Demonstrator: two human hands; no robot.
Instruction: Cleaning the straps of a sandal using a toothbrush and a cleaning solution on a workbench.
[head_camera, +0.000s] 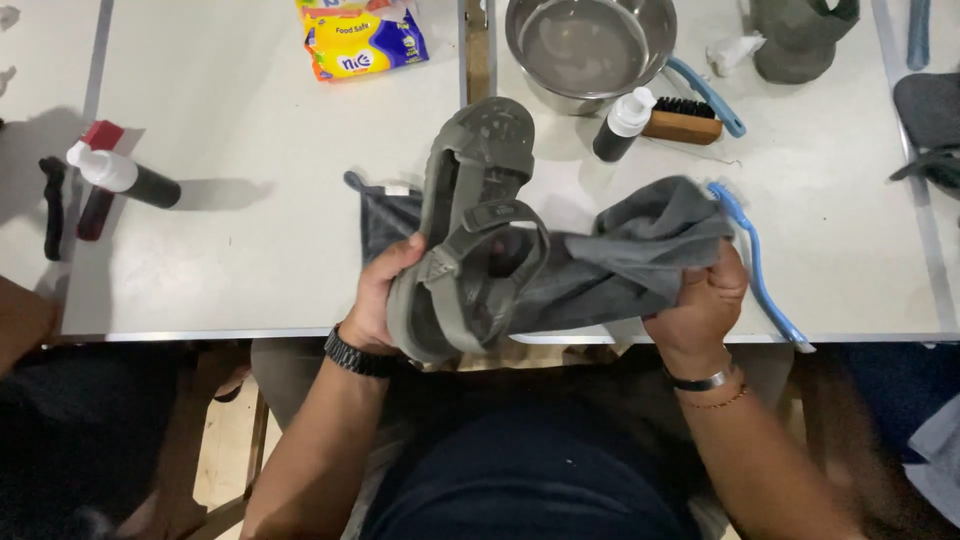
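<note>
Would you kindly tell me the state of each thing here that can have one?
Sandal: held up in left hand.
Grey cloth: bunched, gripped by right hand.
Steel bowl: upright, contents unclear.
Spray bottle: upright, capped.

A: Sandal (470, 230) — matt grey-green rubbery sole w/ woven straps, dusty-looking. Cloth (640, 250)?

B: Soft grey fabric, matt, creased. Bowl (590, 45) is shiny metal, smooth.

A: Brush (683, 122)?

B: Bare wood back, black bristles. Toothbrush (760, 270) is glossy blue plastic. Table (250, 220) smooth, pale, semi-matt.
</note>
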